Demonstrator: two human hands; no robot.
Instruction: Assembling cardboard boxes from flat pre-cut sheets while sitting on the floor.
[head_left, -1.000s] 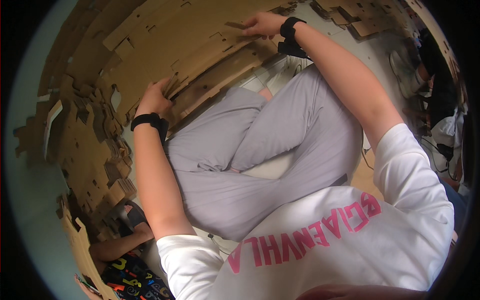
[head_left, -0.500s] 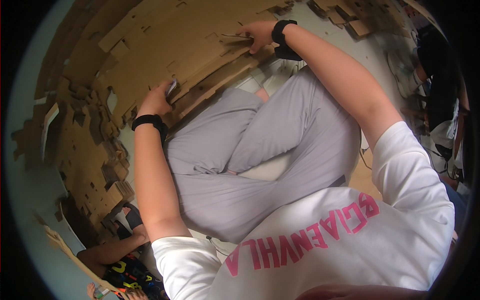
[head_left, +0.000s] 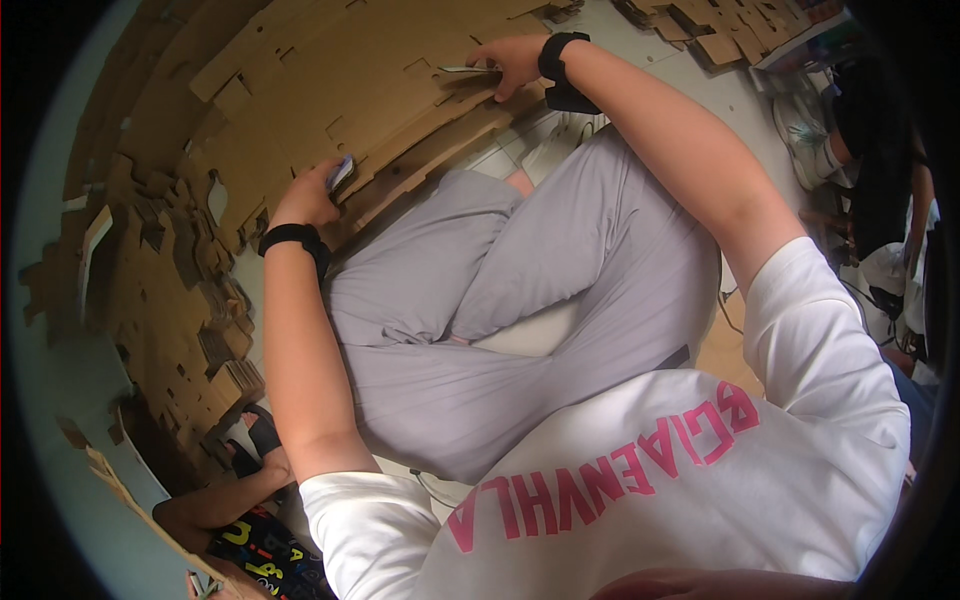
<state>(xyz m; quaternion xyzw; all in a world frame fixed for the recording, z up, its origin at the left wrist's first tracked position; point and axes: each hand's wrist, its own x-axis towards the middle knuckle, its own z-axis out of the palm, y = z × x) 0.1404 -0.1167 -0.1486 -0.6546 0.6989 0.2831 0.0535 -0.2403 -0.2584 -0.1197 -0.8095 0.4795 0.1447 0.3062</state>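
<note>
A large brown cardboard sheet with cut slots and notches lies in front of my crossed legs. My left hand is closed at its near left edge, around a small white-and-blue thing whose kind I cannot make out. At the sheet's near right edge, my right hand holds a thin, pale flat strip between thumb and fingers. The strip points left over the cardboard. Both wrists wear black bands. The undersides of both hands are hidden.
Stacked cut cardboard pieces crowd the left side. More cardboard pieces lie at the far right. A person's arm shows at lower left, beside a cardboard strip. Another person's shoe is at the right on the pale floor.
Both hands stay at the sheet's near edge with almost no movement. The view has shifted slightly, and the person at lower left has moved a hand a little.
</note>
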